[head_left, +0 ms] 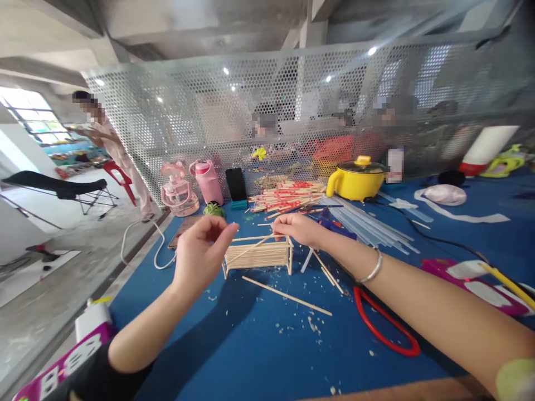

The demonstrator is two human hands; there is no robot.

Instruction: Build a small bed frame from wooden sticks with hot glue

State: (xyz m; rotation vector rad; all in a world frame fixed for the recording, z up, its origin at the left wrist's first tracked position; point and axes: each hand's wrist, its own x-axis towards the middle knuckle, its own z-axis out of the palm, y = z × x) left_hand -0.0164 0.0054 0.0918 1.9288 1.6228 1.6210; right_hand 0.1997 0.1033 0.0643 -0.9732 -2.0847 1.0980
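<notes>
A small box-like frame of thin wooden sticks (259, 256) stands on the blue tabletop, its side built of stacked sticks. My right hand (295, 228) is closed in a pinch at the frame's upper right corner, on the upper end of a slanting wooden stick (253, 248). Beside the frame's upper left end is my left hand (203, 245), its fingers curled toward the thumb. A tiny whitish bit shows at those fingertips, too small to name. In front of the frame lies a loose stick (288, 295); a few more sticks (328, 270) rest to its right.
Behind are a pile of red-marked sticks (288, 196), a yellow pot (357, 181), a pink bottle (208, 182) and a phone (236, 185). Clear glue sticks (371, 223) and a blue glue gun (334, 224) lie right. A red loop (387, 328) lies near my right forearm. A perforated screen (188, 111) stands behind.
</notes>
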